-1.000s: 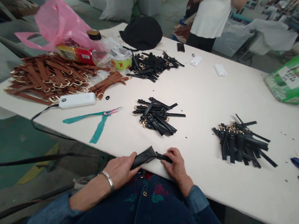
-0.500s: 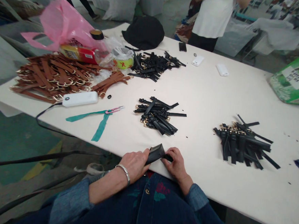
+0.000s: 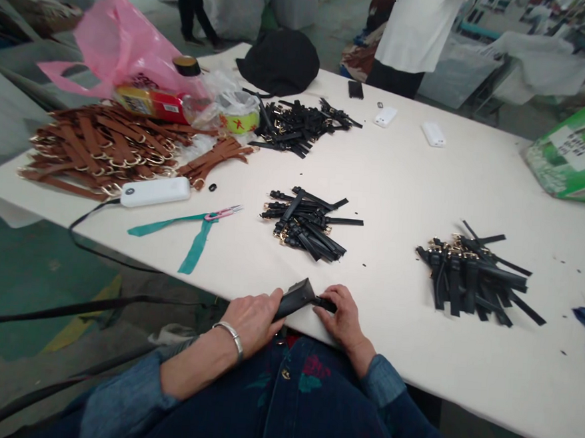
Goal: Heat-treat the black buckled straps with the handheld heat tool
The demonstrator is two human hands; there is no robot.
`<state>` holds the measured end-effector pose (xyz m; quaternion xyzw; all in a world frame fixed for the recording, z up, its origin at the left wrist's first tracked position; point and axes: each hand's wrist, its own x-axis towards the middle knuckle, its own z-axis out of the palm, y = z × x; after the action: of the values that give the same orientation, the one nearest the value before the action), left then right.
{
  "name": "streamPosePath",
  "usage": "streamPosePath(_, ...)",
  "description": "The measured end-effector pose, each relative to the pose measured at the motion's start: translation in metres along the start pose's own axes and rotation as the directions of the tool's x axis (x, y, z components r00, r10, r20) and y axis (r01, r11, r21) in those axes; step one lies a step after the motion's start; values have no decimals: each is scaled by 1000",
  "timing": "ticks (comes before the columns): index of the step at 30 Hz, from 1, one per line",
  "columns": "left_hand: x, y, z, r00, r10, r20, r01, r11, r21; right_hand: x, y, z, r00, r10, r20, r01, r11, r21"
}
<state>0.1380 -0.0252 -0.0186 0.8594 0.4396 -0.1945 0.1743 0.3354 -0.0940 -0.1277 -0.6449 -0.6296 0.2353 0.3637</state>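
At the table's front edge, my left hand (image 3: 253,316), with a silver bangle at the wrist, is closed on a wide black leather-like strap (image 3: 294,300). My right hand (image 3: 343,319) pinches a narrow black strap (image 3: 325,304) just right of the wide one's end. Whether the two pieces are joined I cannot tell. Beyond my hands lies a small pile of black buckle straps (image 3: 305,223). A second pile of black straps (image 3: 473,275) with gold buckles is off to the right.
Brown straps (image 3: 97,142), a white power bank (image 3: 155,191) and pink-handled thread snips (image 3: 223,213) with green ribbon lie left. Farther back are more black straps (image 3: 299,126), a black cap (image 3: 281,61) and a pink bag (image 3: 117,46). A green package (image 3: 577,155) stands right.
My left hand has shifted a little left with the wide strap, widening the gap to my right hand. In the background, a person's legs have moved to the right.
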Motion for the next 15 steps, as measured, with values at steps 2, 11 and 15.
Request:
streamPosePath(2,4,4,0,1000,5,-23,-6,1000,-5,0,-1,0,1000,-7,0,7,1000,-6)
streamPosePath(11,-2,-32,-7,990,-123,-67,119,991,-63,1,-14,0,1000,2,-2,-2,990,-138)
streamPosePath(15,-13,-43,-15,992,-119,-42,117,991,-64,5,-14,-2,996,-85,21,87,960,-266)
